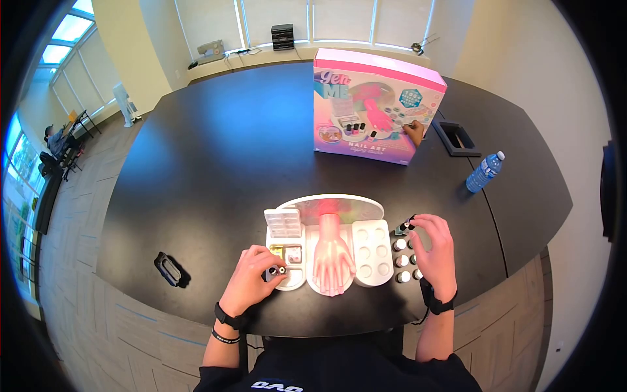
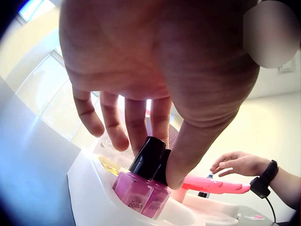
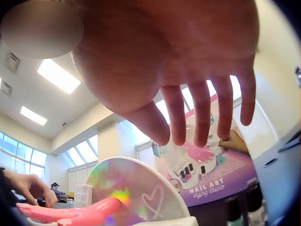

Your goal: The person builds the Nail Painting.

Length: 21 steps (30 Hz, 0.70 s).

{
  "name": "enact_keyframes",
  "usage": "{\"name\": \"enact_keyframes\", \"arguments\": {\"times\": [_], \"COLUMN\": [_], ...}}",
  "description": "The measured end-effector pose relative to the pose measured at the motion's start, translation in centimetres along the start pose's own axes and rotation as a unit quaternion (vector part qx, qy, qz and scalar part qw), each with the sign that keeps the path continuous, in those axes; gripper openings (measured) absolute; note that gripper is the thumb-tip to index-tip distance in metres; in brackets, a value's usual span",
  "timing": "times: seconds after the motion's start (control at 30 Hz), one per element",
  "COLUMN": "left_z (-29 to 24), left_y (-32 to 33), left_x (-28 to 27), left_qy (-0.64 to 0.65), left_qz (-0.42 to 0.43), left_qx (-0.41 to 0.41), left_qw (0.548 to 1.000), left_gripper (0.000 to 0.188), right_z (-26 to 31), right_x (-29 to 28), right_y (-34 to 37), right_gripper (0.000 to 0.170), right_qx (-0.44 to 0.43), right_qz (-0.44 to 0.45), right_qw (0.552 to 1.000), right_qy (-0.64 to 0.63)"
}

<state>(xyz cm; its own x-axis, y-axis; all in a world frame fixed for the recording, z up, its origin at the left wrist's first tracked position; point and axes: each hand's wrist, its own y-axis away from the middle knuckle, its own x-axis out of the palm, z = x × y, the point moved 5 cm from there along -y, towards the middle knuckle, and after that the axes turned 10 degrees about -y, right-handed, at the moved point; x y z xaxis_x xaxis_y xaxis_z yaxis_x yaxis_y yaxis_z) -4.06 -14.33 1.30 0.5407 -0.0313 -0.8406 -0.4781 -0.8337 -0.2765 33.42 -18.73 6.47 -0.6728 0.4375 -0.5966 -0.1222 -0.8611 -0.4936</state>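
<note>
My left hand [image 1: 248, 274] pinches two pink nail polish bottles [image 2: 140, 195] by their black caps, thumb on one side and fingers on the other. The bottles stand side by side, slightly tilted, at the left section of the white nail art station [image 1: 371, 277]. A pink model hand [image 1: 333, 258] lies palm down in the station's middle. My right hand [image 1: 436, 255], its fingers extended and apart, is over several nail polish bottles [image 1: 400, 260] on the table right of the station. In the right wrist view, bottles with dark caps [image 3: 255, 200] show below the fingers, with nothing held.
Behind the model hand rises a shiny rounded backboard [image 3: 136, 188]. The nail art box [image 1: 372, 108] stands farther back, with a water bottle [image 1: 485, 171] and a dark table recess [image 1: 457, 138] to its right. A small black object [image 1: 170, 269] lies left. Another person [image 1: 57, 138] sits far away.
</note>
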Motion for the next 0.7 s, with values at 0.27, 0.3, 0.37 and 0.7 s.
{"name": "enact_keyframes", "arguments": {"times": [0.27, 0.3, 0.37, 0.7], "left_z": [-0.1, -0.1, 0.0, -0.1], "left_y": [0.1, 0.1, 0.1, 0.4], "left_x": [-0.1, -0.1, -0.1, -0.5], "left_qy": [0.000, 0.001, 0.002, -0.010], "left_qz": [0.006, 0.008, 0.010, 0.013], "left_qx": [-0.009, -0.010, -0.010, -0.010], "left_qw": [1.000, 1.000, 1.000, 1.000], "left_gripper": [0.022, 0.022, 0.022, 0.041], "right_z": [-4.0, -4.4, -5.0, -7.5], "right_x": [-0.3, -0.1, 0.2, 2.1], "right_y": [-0.4, -0.4, -0.4, -0.1], "right_gripper": [0.018, 0.018, 0.018, 0.026], "right_qx": [0.030, 0.035, 0.050, 0.120], "right_qz": [-0.010, -0.004, 0.007, 0.041], "right_qw": [0.999, 0.998, 0.997, 0.987], "right_qy": [0.038, 0.044, 0.055, 0.094]}}
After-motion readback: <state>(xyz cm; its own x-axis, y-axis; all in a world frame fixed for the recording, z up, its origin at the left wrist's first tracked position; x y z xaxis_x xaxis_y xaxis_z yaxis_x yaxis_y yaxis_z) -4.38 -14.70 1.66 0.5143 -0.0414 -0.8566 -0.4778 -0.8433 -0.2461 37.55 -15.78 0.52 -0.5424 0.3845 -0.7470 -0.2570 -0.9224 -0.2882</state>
